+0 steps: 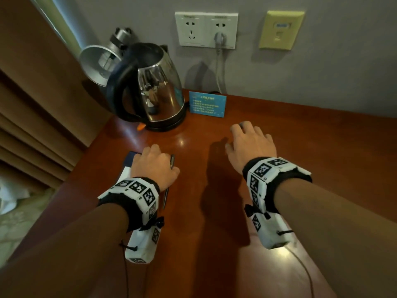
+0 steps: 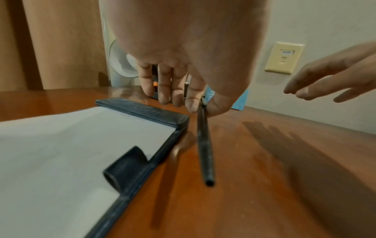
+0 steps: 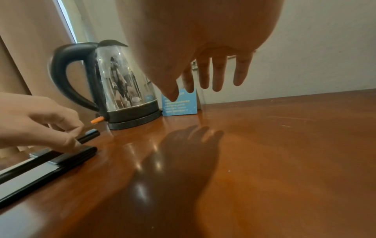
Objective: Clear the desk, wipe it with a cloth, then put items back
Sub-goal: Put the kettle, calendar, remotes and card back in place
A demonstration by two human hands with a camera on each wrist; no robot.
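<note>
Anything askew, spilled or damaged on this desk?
Nothing stands out. The steel electric kettle stands upright, the blue printed card stands by the wall, and the left hand pinches a black pen beside the dark blue notepad folder.

On the wall beyond the right grip (image 1: 251, 144): white double socket (image 1: 193, 29), grey plug (image 1: 219, 37) in its right half, cable (image 1: 219, 69) hanging straight down. Further right, yellowed data-port plate (image 1: 281, 30). Left of the left grip (image 1: 155, 166), tan pleated curtain (image 1: 32, 104).

open wood on the desk (image 1: 300, 147), centre and right. kettle (image 1: 156, 87) and blue card (image 1: 207, 104) stand back-left; notepad (image 2: 61, 153) lies along left edge. lamp (image 1: 96, 61) behind kettle, seemingly off-desk.
</note>
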